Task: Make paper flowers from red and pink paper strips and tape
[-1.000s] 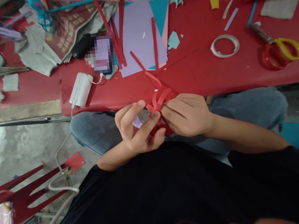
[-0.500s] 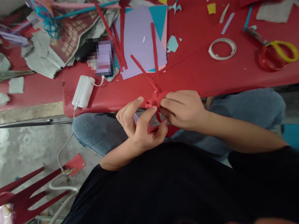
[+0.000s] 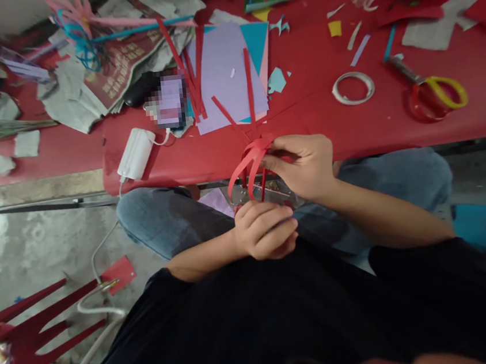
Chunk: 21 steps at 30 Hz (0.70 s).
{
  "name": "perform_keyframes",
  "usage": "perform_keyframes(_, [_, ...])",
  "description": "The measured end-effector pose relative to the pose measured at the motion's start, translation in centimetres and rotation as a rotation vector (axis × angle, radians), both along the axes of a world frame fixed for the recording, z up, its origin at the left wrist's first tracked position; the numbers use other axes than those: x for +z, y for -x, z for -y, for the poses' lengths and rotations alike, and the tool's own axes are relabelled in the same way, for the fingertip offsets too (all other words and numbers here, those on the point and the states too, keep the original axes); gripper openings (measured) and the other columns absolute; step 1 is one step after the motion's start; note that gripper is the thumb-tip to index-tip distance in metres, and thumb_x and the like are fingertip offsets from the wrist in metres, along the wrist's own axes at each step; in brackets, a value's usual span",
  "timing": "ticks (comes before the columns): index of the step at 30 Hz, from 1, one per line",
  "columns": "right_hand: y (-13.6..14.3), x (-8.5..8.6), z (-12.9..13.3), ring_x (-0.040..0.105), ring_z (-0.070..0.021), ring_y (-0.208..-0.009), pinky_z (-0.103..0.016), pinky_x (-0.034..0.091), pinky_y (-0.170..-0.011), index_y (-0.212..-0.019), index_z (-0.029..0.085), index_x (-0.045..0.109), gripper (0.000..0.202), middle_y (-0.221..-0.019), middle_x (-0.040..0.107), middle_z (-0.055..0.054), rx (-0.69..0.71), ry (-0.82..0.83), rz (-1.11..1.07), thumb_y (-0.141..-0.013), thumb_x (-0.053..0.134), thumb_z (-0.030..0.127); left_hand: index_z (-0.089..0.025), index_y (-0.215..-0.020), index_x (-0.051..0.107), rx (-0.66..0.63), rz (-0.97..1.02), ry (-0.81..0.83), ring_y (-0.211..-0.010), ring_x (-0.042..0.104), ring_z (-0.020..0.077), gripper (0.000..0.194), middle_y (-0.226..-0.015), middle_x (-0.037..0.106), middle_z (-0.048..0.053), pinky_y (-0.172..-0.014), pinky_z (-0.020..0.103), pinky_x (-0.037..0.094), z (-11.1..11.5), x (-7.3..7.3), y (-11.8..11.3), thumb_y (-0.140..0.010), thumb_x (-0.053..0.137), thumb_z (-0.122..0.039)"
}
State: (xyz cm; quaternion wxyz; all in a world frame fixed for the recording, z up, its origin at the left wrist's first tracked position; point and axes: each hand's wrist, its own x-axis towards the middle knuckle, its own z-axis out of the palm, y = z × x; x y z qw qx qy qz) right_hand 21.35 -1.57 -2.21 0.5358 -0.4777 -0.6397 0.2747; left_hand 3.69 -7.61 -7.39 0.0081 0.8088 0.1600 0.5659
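Between my hands, at the table's front edge, is a bundle of curved red paper strips (image 3: 249, 161) joined at the top. My right hand (image 3: 304, 164) pinches the joined end from the right side. Below it my left hand (image 3: 266, 229) is closed with its fingers curled, close to the lower ends of the strips; what it holds, if anything, is hidden. Two loose red strips (image 3: 249, 88) lie just beyond, partly over a stack of purple paper (image 3: 218, 69).
On the red table (image 3: 310, 123) are a white power bank (image 3: 136, 154) with a cable, a blurred-out phone (image 3: 170, 100), a tape roll (image 3: 351, 74), scissors (image 3: 446, 92), paper scraps and newspaper (image 3: 116, 71). A red chair (image 3: 37, 337) stands at the lower left.
My left hand has moved down and right, and its spread fingers have curled closed. The red strips now hang in long loops below my right hand. The view has shifted slightly.
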Motion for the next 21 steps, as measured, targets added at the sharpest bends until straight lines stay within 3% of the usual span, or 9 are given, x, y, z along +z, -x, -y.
perform_keyframes(3, [-0.1,-0.6,-0.5,0.072,-0.0171,-0.070,-0.029,0.058,-0.068,-0.091,0.023,0.086,0.039,-0.081,0.082,-0.002,-0.075,-0.018,-0.039,-0.098,0.088,0.061,-0.022,-0.122,0.075,0.159,0.001,0.203,-0.120,0.076,0.0270,0.032,-0.132,0.075,0.013,-0.098,0.042,0.069,-0.3,-1.6,-1.0,-0.090,0.081,-0.023])
perform_keyframes(6, [-0.4,-0.9,-0.8,0.073,-0.0174,-0.071,-0.030,0.059,-0.070,-0.093,0.023,0.086,0.039,-0.082,0.081,-0.002,-0.140,-0.101,-0.009,-0.101,0.084,0.061,-0.020,-0.141,0.067,0.215,0.005,0.395,-0.137,0.073,0.0311,0.050,-0.149,0.069,0.019,-0.110,0.047,0.066,-0.6,-3.1,-1.1,-0.093,0.080,-0.018])
perform_keyframes(9, [-0.6,-0.7,-0.9,0.072,-0.0154,-0.070,-0.027,0.057,-0.070,-0.094,0.023,0.085,0.029,-0.080,0.080,-0.002,-0.184,-0.281,0.025,-0.105,0.082,0.050,-0.020,-0.150,0.061,0.248,-0.032,0.577,-0.128,0.078,0.0294,0.053,-0.141,0.076,0.019,-0.106,0.046,0.067,-1.3,-4.4,-1.0,-0.100,0.077,-0.023])
perform_keyframes(12, [-0.7,-0.6,-0.6,0.069,-0.0124,-0.066,-0.024,0.054,-0.067,-0.095,0.022,0.083,0.022,-0.076,0.076,0.001,-0.227,-0.458,0.099,-0.108,0.079,0.040,-0.019,-0.141,0.068,0.322,-0.081,0.674,-0.108,0.082,0.0276,0.040,-0.121,0.083,0.015,-0.094,0.043,0.068,-2.5,-5.3,-1.2,-0.104,0.077,-0.031])
perform_keyframes(15, [-1.0,-0.5,0.0,0.065,-0.0113,-0.061,-0.024,0.051,-0.064,-0.099,0.022,0.081,0.018,-0.072,0.073,0.001,-0.266,-0.568,0.211,-0.109,0.078,0.036,-0.018,-0.134,0.073,0.220,-0.058,0.691,-0.104,0.083,0.0257,0.028,-0.112,0.085,0.013,-0.095,0.041,0.067,-3.8,-5.7,-1.6,-0.108,0.070,-0.028])
perform_keyframes(18, [-1.4,-0.2,0.5,0.064,-0.0122,-0.060,-0.024,0.052,-0.062,-0.102,0.021,0.081,0.015,-0.070,0.072,0.001,-0.251,-0.635,0.324,-0.109,0.079,0.034,-0.019,-0.130,0.074,0.060,-0.018,0.722,-0.113,0.083,0.0255,0.024,-0.119,0.085,0.013,-0.101,0.041,0.068,-4.8,-6.2,-2.0,-0.111,0.062,-0.026])
perform_keyframes(21, [-1.9,-0.1,0.9,0.066,-0.0137,-0.061,-0.026,0.058,-0.065,-0.115,0.022,0.082,0.015,-0.074,0.076,0.000,-0.218,-0.751,0.421,-0.106,0.082,0.034,-0.020,-0.120,0.074,0.029,-0.010,0.727,-0.114,0.082,0.0273,0.021,-0.119,0.084,0.014,-0.102,0.047,0.068,-5.0,-7.0,-1.8,-0.111,0.057,-0.028])
